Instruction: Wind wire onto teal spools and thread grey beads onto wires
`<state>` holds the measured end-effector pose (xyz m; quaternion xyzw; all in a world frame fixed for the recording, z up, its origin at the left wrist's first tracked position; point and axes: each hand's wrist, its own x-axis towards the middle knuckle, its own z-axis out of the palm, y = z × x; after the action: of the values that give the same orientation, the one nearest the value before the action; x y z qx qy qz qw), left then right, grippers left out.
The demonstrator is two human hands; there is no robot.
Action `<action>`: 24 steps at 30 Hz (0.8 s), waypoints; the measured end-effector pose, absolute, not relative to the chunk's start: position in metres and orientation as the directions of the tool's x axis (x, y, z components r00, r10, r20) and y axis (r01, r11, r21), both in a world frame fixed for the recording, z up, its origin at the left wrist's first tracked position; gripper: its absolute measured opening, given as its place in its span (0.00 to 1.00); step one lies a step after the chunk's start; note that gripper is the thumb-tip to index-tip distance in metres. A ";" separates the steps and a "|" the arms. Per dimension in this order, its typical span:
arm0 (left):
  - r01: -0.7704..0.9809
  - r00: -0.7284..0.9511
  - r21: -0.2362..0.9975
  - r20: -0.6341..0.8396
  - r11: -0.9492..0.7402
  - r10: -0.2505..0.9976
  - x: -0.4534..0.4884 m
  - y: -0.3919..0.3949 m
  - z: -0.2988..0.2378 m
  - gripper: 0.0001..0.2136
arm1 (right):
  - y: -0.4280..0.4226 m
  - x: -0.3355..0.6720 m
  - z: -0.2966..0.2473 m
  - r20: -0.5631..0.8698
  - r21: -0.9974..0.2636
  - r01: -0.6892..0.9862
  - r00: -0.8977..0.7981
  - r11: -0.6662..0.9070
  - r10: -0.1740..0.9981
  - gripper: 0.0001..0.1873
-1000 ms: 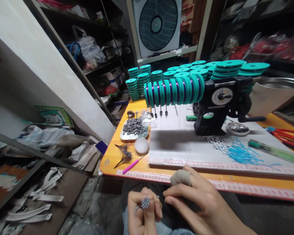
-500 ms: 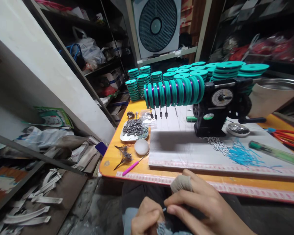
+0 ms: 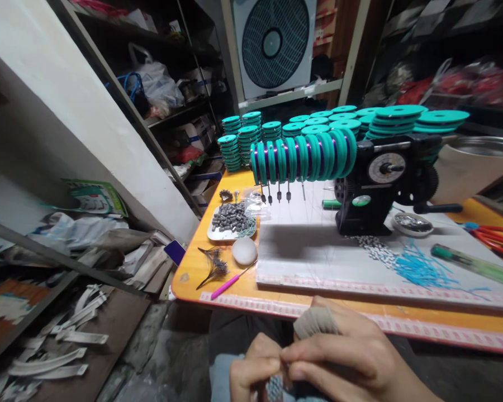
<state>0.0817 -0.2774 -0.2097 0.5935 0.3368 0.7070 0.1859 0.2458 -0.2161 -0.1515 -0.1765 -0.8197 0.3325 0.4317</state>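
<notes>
At the bottom centre, in front of the table's edge, my left hand (image 3: 255, 365) is closed, thumb pressed to curled fingers. My right hand (image 3: 352, 349) meets it with thumb and forefinger pinched together; a beige wrap (image 3: 316, 322) covers one of its fingers. What the two hands hold is hidden between the fingertips. A grey-blue patterned piece (image 3: 274, 387) shows below the left thumb; I cannot tell whether it is a finger wrap. Above the hands, a black winding machine (image 3: 364, 190) carries a row of teal spools (image 3: 304, 155), with small dark weights (image 3: 279, 196) hanging from lines.
Left on the table are a tray of grey sinkers (image 3: 230, 218), a white round lump (image 3: 244, 251) and a pink-handled hook (image 3: 225, 287). Cut blue tubing (image 3: 423, 265), white beads (image 3: 375, 250) and a small dish (image 3: 413, 223) lie right. Stacked teal spools (image 3: 248, 134) stand behind.
My fingertips have come closer together, and a small light-blue tip seen between them earlier is now hidden. The view has shifted slightly, moving the table things a little right.
</notes>
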 end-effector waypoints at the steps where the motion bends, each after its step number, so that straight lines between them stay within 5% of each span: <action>1: 0.166 -0.273 0.681 0.727 -0.713 0.631 0.083 -0.276 -0.208 0.09 | -0.217 0.245 -0.153 0.619 -0.667 0.019 -0.542 0.745 0.568 0.05; 7: 0.255 -0.574 0.699 0.665 -0.668 0.477 0.095 -0.273 -0.191 0.03 | -0.221 0.235 -0.155 0.722 -0.525 0.105 -0.471 0.844 0.508 0.09; 12: 0.143 -0.653 0.772 0.543 -0.619 0.528 0.092 -0.272 -0.178 0.05 | -0.221 0.238 -0.151 0.669 -0.542 0.122 -0.535 0.831 0.515 0.08; 16: 0.201 -0.735 0.781 0.520 -0.592 0.436 0.077 -0.271 -0.172 0.14 | -0.219 0.247 -0.153 0.627 -0.609 0.169 -0.496 0.775 0.601 0.09; 20: 0.236 -0.633 0.814 0.544 -0.531 0.551 0.076 -0.274 -0.176 0.07 | -0.217 0.250 -0.152 0.639 -0.629 0.147 -0.461 0.763 0.616 0.09; 24: 0.027 -0.596 0.837 0.453 -0.547 0.663 0.101 -0.275 -0.178 0.06 | -0.217 0.247 -0.150 0.636 -0.651 0.144 -0.433 0.746 0.639 0.09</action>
<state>0.1005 -0.2753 -0.1776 0.4010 0.4301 0.7828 0.2034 0.2470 -0.2175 -0.1503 -0.2430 -0.8053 0.2611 0.4735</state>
